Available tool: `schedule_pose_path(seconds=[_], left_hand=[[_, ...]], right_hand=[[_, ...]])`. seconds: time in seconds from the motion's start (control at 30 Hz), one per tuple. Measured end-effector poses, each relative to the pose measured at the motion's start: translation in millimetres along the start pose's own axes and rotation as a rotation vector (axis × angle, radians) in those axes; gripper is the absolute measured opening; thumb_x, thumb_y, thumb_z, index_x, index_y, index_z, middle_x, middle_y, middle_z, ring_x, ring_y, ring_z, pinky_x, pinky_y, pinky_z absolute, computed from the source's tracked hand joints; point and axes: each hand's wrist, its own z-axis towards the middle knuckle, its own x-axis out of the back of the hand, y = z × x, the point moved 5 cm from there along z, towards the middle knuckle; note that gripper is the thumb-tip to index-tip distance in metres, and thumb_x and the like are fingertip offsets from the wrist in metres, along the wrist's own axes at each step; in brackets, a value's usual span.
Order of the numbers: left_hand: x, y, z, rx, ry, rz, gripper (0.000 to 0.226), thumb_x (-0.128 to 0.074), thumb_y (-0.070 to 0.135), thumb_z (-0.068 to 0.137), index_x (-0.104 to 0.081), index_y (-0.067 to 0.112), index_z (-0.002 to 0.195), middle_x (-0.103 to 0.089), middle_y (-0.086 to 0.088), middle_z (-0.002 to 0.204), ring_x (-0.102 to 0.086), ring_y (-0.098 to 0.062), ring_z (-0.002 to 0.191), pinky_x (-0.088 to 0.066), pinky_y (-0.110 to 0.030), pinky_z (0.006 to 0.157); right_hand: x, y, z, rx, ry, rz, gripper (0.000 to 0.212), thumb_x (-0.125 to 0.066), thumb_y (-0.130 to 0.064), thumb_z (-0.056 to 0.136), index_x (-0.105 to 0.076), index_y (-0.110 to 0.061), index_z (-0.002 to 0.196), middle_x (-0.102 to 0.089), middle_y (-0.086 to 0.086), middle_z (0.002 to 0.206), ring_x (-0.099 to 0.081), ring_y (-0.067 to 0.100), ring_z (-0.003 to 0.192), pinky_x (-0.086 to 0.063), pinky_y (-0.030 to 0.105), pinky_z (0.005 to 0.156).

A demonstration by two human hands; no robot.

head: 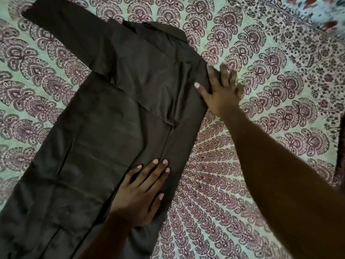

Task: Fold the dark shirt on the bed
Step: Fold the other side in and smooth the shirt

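Note:
The dark shirt [104,128] lies flat on the bed, its collar at the top and one sleeve stretched toward the upper left. Its right side is folded inward over the body, leaving a long straight edge on the right. My left hand [141,191] presses flat on the folded panel low down, fingers spread and straight. My right hand [220,90] rests with spread fingers at the shirt's right shoulder edge, the thumb lying on the cloth and the other fingers on the bedsheet beside it.
The bed is covered by a pale green sheet [261,128] printed with maroon paisley shapes. A floral bordered cloth [321,17] shows at the top right corner. A dark object [340,146] sits at the right edge.

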Motion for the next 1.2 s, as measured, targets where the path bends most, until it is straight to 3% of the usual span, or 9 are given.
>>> schedule_pose_path(seconds=[0.1,0.2,0.33,0.53,0.7,0.93,1.2], left_hand=[[3,-1,1,0.008,-0.003,-0.005,0.07,-0.056,0.042,0.095,-0.041,0.023,0.16,-0.025,0.004,0.173,-0.027,-0.016,0.158,-0.034,-0.045,0.119],[4,1,-1,0.005,-0.013,-0.024,0.07,-0.056,0.042,0.095,-0.04,0.024,0.161,-0.024,0.005,0.173,-0.027,-0.016,0.159,-0.036,-0.047,0.118],[3,0,0,-0.004,-0.004,-0.018,0.068,-0.051,0.043,0.099,-0.036,0.023,0.162,-0.022,0.004,0.174,-0.023,-0.016,0.16,-0.033,-0.046,0.121],[5,2,-3,-0.029,-0.001,-0.007,0.065,-0.046,0.044,0.101,-0.036,0.022,0.162,-0.025,0.002,0.173,-0.024,-0.017,0.159,-0.026,-0.045,0.123],[10,4,-16,-0.098,-0.069,0.02,0.069,-0.045,0.044,0.101,-0.031,0.017,0.164,-0.019,-0.002,0.175,-0.017,-0.022,0.162,-0.02,-0.047,0.127],[0,2,-146,-0.281,-0.227,0.167,0.076,-0.035,0.05,0.105,-0.012,0.011,0.167,-0.001,-0.007,0.177,-0.004,-0.023,0.163,-0.016,-0.05,0.129],[8,-14,-224,-0.414,-0.273,0.231,0.083,-0.031,0.06,0.104,-0.008,0.011,0.167,-0.001,-0.008,0.176,-0.005,-0.023,0.163,-0.014,-0.051,0.13]], right_hand=[[16,-9,5,-0.016,0.049,0.002,0.079,-0.025,-0.075,0.1,-0.005,-0.035,0.166,0.007,0.007,0.175,0.012,0.038,0.159,-0.003,0.067,0.124],[12,-35,-44,0.084,0.188,0.048,0.078,-0.028,-0.064,0.105,-0.01,-0.019,0.167,0.0,0.011,0.174,0.004,0.037,0.16,-0.015,0.062,0.125],[-45,-48,-132,0.313,0.112,0.153,0.074,-0.036,-0.059,0.104,-0.02,-0.019,0.166,-0.004,0.007,0.175,-0.001,0.03,0.161,-0.02,0.056,0.126],[-60,-45,-167,0.246,0.025,0.062,0.074,-0.031,-0.062,0.104,-0.009,-0.03,0.166,0.005,-0.001,0.175,0.006,0.031,0.161,-0.005,0.057,0.126],[-85,-60,-244,0.251,0.039,0.0,0.068,-0.028,-0.055,0.108,-0.011,-0.026,0.166,0.0,0.0,0.175,-0.001,0.03,0.161,-0.011,0.058,0.127],[-126,-90,-354,0.162,0.044,0.055,0.065,-0.025,-0.051,0.109,-0.011,-0.025,0.166,0.001,0.0,0.175,-0.001,0.032,0.161,-0.006,0.06,0.127],[-170,-147,-483,-0.041,0.054,0.073,0.069,-0.033,-0.049,0.109,-0.01,-0.019,0.167,0.004,0.006,0.175,0.006,0.031,0.161,-0.008,0.059,0.127]])
